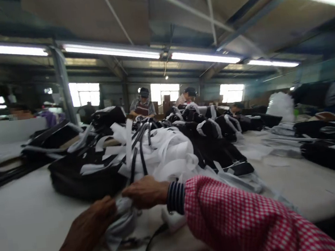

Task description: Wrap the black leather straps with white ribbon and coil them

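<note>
Low in the head view, a bundle of grey cloth (122,222) hangs between my two hands at the table edge. My left hand (97,217) is closed on its left side, fingers curled in. The right hand (147,191), in a striped cuff and a red-and-white checked sleeve, is closed at the bundle's upper right. Motion blur softens both hands. Just beyond them, a heap of white strips (172,146) lies loosely curled, with narrow black straps (134,166) running through it. A black fabric piece (84,181) lies to the left of the heap.
The white tabletop (25,218) stretches to both sides. More black pieces (217,148) are piled behind the strips, others (330,157) lie far right. A black cord (152,241) hangs near the front edge. Two people work across the table; a metal post (62,84) stands back left.
</note>
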The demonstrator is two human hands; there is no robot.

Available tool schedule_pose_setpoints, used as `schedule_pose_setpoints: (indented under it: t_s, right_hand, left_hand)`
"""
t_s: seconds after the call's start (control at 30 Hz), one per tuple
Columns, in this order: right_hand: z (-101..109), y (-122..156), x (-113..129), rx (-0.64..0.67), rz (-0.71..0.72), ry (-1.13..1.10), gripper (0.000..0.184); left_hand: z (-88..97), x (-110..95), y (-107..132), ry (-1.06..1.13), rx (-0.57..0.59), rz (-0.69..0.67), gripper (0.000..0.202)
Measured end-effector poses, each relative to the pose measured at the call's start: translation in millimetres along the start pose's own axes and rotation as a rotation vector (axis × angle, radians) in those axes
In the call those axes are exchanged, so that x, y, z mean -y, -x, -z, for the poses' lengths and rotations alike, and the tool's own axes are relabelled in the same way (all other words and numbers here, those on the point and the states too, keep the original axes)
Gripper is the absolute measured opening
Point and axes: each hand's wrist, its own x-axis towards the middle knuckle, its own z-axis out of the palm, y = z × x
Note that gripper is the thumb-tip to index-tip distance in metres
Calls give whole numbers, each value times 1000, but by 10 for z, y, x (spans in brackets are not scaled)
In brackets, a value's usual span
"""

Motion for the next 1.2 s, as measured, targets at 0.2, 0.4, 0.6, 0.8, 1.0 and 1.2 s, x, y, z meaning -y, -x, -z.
schedule_pose_setpoints:
  t_s: [0.2, 0.4, 0.6, 0.8, 1.0, 1.2]
  right_hand:
    - [-73, -72, -91, -62, -23, -142, 28]
    - [-69, -333, -247, 82, 50, -359, 10]
    - [-70, -307, -238, 83, 0, -466, 15]
    - [-252, -2, -8, -227, 150, -21, 27]
    - [-454, 345, 141, -185, 306, 114, 29]
    - [-530, 476, 145, -186, 250, 82, 47]
  left_hand:
    - [326, -341, -181, -184, 209, -192, 8]
    - [290, -335, -151, -195, 260, -170, 8]
    - [281, -571, -34, -352, 279, 16, 4]
    - [228, -568, -6, -343, 237, 70, 11]
    - [283, -590, -47, -293, 296, 110, 10]
    - [303, -610, -24, -252, 277, 147, 8]
